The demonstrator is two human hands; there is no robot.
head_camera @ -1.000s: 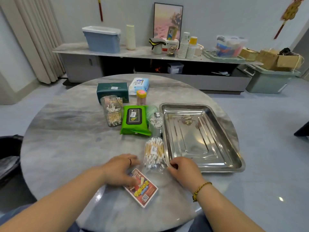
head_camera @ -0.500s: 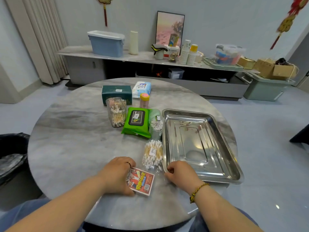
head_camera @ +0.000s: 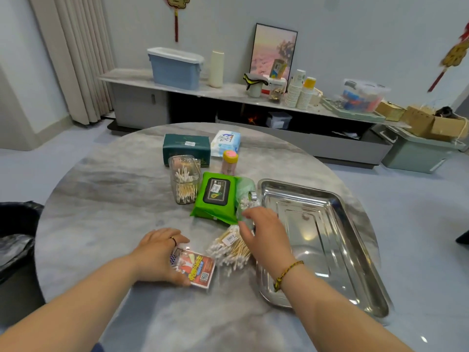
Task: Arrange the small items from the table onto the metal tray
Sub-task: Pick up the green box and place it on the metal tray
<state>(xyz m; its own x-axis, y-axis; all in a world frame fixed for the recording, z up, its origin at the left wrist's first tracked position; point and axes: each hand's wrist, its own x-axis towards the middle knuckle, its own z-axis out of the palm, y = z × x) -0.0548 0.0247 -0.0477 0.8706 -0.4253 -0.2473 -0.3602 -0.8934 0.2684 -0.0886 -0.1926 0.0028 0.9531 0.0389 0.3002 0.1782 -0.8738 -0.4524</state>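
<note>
A bare metal tray [head_camera: 337, 217] lies on the right of the round marble table [head_camera: 106, 212]. My left hand [head_camera: 158, 252] grips a red card pack [head_camera: 196, 269] at the table's near side. Over a clear bag of cotton swabs [head_camera: 229, 248], my right hand [head_camera: 264, 232] hovers with fingers spread, fingertips near a small clear swab jar [head_camera: 247, 203]. Behind these sit a green wet-wipe pack [head_camera: 215, 195], a clear box of swabs [head_camera: 184, 182], a pink-capped bottle [head_camera: 229, 162], a dark green box [head_camera: 186, 149] and a white-blue tissue pack [head_camera: 225, 142].
A black bin [head_camera: 15, 240] stands left of the table. Behind the table runs a long low cabinet [head_camera: 228, 97] with a blue tub, paper cups and boxes. A grey-green crate [head_camera: 416, 153] sits on the floor at right.
My right hand left the tray's near corner and moved forward over the swab bag, fingers opening. My left hand has kept the card pack and drawn it slightly closer.
</note>
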